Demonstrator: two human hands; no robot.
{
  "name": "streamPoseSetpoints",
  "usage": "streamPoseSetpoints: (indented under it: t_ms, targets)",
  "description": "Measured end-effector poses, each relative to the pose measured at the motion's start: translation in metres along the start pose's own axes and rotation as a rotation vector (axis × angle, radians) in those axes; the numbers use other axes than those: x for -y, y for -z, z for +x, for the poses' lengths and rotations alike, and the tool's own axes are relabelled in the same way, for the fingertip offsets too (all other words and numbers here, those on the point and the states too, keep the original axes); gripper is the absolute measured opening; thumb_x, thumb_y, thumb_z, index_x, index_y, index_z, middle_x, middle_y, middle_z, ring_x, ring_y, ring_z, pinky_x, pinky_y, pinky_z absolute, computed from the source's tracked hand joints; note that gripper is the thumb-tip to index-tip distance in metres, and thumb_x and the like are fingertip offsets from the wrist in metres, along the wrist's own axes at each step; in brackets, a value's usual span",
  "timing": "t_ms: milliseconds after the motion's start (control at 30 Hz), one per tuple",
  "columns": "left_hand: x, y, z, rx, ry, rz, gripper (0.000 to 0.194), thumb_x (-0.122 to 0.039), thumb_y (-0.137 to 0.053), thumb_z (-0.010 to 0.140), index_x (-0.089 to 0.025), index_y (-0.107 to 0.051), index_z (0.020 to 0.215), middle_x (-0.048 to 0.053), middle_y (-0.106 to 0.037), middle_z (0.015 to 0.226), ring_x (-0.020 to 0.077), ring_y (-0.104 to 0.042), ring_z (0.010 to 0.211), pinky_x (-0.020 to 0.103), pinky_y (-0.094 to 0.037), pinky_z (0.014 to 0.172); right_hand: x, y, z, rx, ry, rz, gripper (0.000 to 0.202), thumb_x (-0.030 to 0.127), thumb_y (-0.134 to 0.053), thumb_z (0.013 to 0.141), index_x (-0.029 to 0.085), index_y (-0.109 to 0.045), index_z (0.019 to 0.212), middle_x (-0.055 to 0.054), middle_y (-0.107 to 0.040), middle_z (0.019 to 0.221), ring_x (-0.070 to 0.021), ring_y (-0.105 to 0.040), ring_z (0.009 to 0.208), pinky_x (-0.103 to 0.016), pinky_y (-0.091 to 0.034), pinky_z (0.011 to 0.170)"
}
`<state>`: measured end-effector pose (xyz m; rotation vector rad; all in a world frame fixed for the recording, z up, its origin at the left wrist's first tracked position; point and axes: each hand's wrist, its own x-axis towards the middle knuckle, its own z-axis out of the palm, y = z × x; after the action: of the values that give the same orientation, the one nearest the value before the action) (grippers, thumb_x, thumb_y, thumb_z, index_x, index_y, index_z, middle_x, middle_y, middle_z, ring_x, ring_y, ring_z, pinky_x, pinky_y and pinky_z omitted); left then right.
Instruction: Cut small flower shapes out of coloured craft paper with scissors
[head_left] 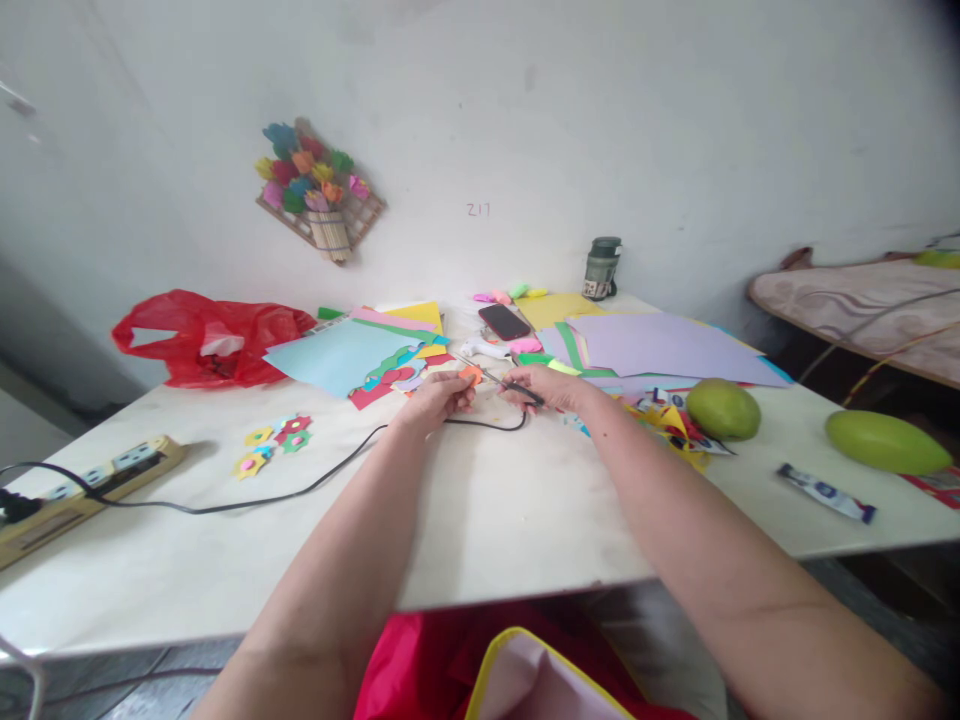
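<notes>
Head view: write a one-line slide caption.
Left hand holds orange paper, right hand holds scissors, at a white table strewn with coloured sheets.

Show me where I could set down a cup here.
Bare white tabletop lies between the left forearm and right forearm, and in front of the thin black cable. The far side is crowded: pastel paper sheets, colourful paper scraps, black smartphone.

Left hand: bare, as is the left forearm
Right hand: bare; right forearm marked by one small mole
Red cloth: loosely folded, near side, apparently worn
Yellow trim: curved, edging a pale panel
</notes>
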<state>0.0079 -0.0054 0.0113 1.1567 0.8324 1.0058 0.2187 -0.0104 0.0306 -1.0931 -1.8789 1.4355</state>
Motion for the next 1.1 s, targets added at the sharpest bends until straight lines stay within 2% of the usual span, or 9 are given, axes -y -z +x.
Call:
streamPoseSetpoints:
  t_ms: [233,400,700,867,967,1100]
  targets:
    - [0.0,0.0,0.0,0.004,-0.007,0.001,0.019,-0.024,-0.072,0.069,-0.01,-0.06,0.067,0.002,-0.06,0.056,0.0071,-0.049,0.042,0.025,-0.05,0.051,0.002,-0.001,-0.001,0.019,-0.002,0.029,0.016,0.026,-0.051,0.075,0.016,-0.05,0.062,0.003,-0.048,0.048,-0.0072,-0.043,0.039,-0.02,-0.028,0.035]
    - [0.0,0.0,0.0,0.017,-0.009,0.001,0.019,-0.024,-0.073,0.07,-0.01,-0.06,0.068,0.003,-0.061,0.057,0.0075,-0.05,0.043,0.026,-0.053,0.054,0.004,-0.001,-0.003,0.004,-0.012,0.011,0.012,0.025,-0.053,0.073,0.016,-0.054,0.066,0.001,-0.053,0.049,-0.0076,-0.046,0.04,-0.018,-0.029,0.034]
    - [0.0,0.0,0.001,0.022,0.017,-0.011,0.016,-0.022,-0.07,0.072,-0.01,-0.059,0.072,0.007,-0.067,0.063,0.0103,-0.057,0.047,0.03,-0.056,0.06,-0.001,0.001,0.0,0.014,0.005,0.027,0.012,0.023,-0.048,0.073,0.015,-0.053,0.065,0.002,-0.051,0.05,-0.0066,-0.046,0.038,-0.018,-0.028,0.034]
    - [0.0,0.002,0.001,-0.014,-0.028,-0.002,0.025,-0.028,-0.075,0.069,-0.011,-0.061,0.08,0.007,-0.069,0.068,0.013,-0.063,0.052,0.027,-0.055,0.059,-0.008,0.003,0.003,0.015,0.03,-0.034,0.011,0.025,-0.056,0.075,0.015,-0.056,0.069,0.002,-0.052,0.05,-0.0063,-0.043,0.039,-0.018,-0.029,0.035]
    - [0.0,0.003,0.0,0.005,-0.074,-0.003,0.028,-0.03,-0.079,0.065,-0.012,-0.06,0.075,0.005,-0.068,0.07,0.0122,-0.064,0.054,0.024,-0.054,0.059,-0.007,0.003,0.002,0.032,0.027,-0.046,0.01,0.025,-0.057,0.076,0.016,-0.058,0.071,0.003,-0.051,0.049,-0.0067,-0.041,0.039,-0.019,-0.028,0.035]
    - [0.0,0.003,-0.001,0.016,-0.07,0.004,0.03,-0.03,-0.08,0.064,-0.012,-0.057,0.072,0.005,-0.069,0.069,0.0118,-0.064,0.053,0.023,-0.054,0.058,-0.005,0.002,0.001,0.066,0.035,-0.041,0.009,0.022,-0.055,0.077,0.017,-0.058,0.07,0.003,-0.049,0.049,-0.0069,-0.041,0.041,-0.019,-0.031,0.037]
